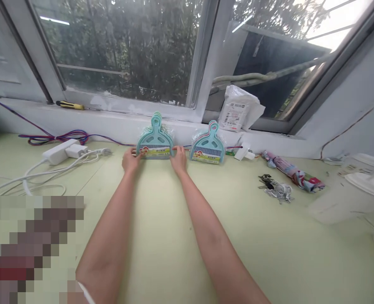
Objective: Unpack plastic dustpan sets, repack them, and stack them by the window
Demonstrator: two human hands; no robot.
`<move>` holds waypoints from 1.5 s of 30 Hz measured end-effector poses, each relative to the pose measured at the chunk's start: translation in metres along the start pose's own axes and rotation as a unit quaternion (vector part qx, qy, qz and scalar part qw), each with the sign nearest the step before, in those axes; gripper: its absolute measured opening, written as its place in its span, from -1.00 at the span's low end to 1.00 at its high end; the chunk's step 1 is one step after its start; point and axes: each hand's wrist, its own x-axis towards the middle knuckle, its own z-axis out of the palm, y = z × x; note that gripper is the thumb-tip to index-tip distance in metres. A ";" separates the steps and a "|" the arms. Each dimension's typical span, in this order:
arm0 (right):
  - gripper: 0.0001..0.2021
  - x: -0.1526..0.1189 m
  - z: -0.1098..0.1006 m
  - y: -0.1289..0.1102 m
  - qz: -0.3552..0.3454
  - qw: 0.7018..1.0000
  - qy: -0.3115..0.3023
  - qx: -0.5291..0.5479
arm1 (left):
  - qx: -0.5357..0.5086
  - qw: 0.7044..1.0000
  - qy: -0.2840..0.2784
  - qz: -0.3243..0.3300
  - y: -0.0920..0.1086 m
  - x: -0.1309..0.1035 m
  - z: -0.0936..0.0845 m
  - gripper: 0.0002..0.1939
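Note:
Both my arms reach forward to a stack of mint-green dustpan and brush sets (155, 139), which stands upright against the wall below the window. My left hand (131, 160) grips its left edge, and my right hand (178, 159) grips the right edge, thumbs at the front. Behind the stack my other fingers are partly hidden. Each set seems wrapped in clear plastic, with a colourful label across the brush bristles. Just right of my right hand, a second, smaller stack of dustpan sets (208, 145) leans on the wall, touched by neither hand.
White adapters with cables (60, 152) and a coiled red-blue wire (63, 137) lie at left. To the right are keys (274, 188), a folded umbrella (293, 171) and a translucent container (342, 202). The sill holds a yellow-black cutter (69, 105) and a white package (237, 109).

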 end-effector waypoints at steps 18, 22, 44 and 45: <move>-0.79 0.008 -0.145 0.133 0.269 0.939 0.211 -0.048 | 0.018 0.957 0.226 0.182 0.014 -0.022 -0.016 -0.34; -0.80 0.012 -0.139 0.131 0.241 0.944 0.223 -0.040 | 0.127 0.908 0.158 0.367 0.030 -0.043 -0.013 -0.58; -0.57 -0.087 -0.155 0.050 0.079 0.984 -0.006 0.161 | -0.330 0.894 -0.293 -0.073 0.074 -0.161 -0.042 -0.42; -0.59 -0.083 -0.158 0.053 0.044 0.994 -0.001 0.101 | -0.337 0.889 -0.298 -0.090 0.066 -0.160 -0.053 -0.46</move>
